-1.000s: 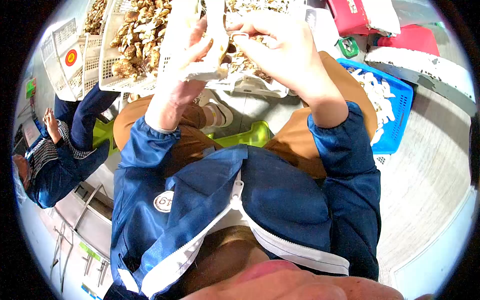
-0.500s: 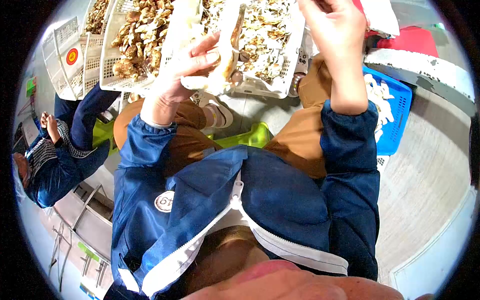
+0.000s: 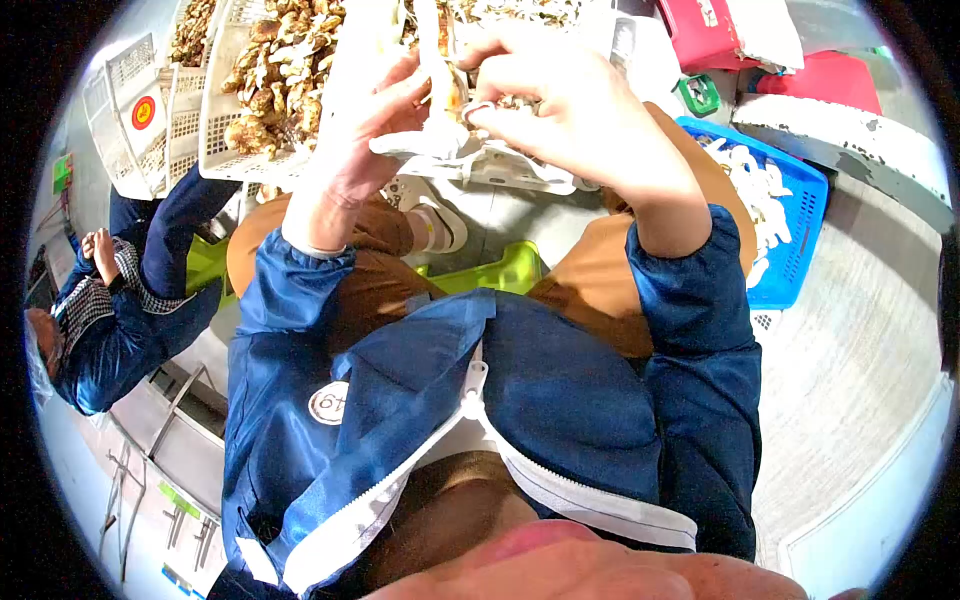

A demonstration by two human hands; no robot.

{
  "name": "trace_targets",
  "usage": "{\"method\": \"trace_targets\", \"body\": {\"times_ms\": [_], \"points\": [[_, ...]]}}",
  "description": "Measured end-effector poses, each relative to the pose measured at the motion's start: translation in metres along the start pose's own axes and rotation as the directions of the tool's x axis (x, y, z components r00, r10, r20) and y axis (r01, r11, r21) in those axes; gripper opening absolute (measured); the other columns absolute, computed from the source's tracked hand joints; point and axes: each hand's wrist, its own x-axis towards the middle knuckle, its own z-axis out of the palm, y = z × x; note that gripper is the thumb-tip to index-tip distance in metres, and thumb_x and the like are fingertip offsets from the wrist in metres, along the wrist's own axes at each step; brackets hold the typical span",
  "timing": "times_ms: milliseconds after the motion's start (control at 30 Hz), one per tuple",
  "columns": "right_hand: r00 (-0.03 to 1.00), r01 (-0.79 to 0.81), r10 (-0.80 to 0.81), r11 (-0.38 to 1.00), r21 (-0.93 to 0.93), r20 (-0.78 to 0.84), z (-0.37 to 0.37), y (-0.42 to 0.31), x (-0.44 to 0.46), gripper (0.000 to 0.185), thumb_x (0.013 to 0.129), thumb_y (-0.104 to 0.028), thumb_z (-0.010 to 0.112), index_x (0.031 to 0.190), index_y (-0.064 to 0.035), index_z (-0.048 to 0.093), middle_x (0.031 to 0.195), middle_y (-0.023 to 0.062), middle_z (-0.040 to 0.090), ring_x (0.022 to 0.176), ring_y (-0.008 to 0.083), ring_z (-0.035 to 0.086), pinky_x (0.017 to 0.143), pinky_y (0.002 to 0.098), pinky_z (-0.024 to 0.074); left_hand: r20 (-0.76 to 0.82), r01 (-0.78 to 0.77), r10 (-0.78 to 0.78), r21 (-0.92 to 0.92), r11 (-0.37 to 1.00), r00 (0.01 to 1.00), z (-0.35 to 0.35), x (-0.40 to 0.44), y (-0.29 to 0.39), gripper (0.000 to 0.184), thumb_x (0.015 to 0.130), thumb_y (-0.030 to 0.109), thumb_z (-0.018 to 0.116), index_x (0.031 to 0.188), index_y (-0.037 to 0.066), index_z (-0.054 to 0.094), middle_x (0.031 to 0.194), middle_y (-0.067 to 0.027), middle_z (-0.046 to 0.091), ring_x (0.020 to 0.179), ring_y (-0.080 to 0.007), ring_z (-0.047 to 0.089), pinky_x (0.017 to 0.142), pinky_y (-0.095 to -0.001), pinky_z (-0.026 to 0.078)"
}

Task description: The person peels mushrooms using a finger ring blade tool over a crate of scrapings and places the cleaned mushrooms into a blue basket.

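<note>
My left hand (image 3: 375,150) is closed around a pale, long-stemmed mushroom (image 3: 443,105) above the front edge of a white basket. The mushroom has brownish patches, and glare washes out part of it. Close by on its right is my right hand (image 3: 560,110), its thumb and index finger curled towards the mushroom; what lies between these fingers is too small to name. Beneath the hands, the white basket (image 3: 510,178) holds light mushroom pieces. To the left, another white basket (image 3: 212,150) holds brown mushrooms (image 3: 285,75).
A blue basket (image 3: 800,240) with white pieces stands at right, beside a worn white ledge (image 3: 850,140). A small green container (image 3: 698,94) and red items (image 3: 700,35) are behind. A co-worker (image 3: 120,330) sits at left. A lime-green stool (image 3: 490,272) is between my knees.
My right hand went out over the basket's right side, then came back to the mushroom beside my left hand. My left hand has barely moved and still holds the mushroom.
</note>
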Motion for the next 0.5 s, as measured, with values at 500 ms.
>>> {"method": "trace_targets", "body": {"times_ms": [500], "points": [[0.984, -0.025, 0.029, 0.999, 0.025, -0.178, 0.002, -0.005, 0.001, 0.021, 0.086, -0.021, 0.061, 0.099, -0.0058, 0.069, 0.086, 0.0155, 0.066, 0.081, 0.0333, 0.066, 0.074, 0.0414, 0.0532, 0.042, 0.063, -0.066, 0.069, 0.996, 0.997, 0.012, -0.007, 0.008, 0.063, 0.096, 0.02, 0.062, 0.148, -0.004, 0.035, 0.129, -0.0142, 0.059, 0.112, -0.0214, 0.063, 0.091, -0.0336, 0.056]]}}
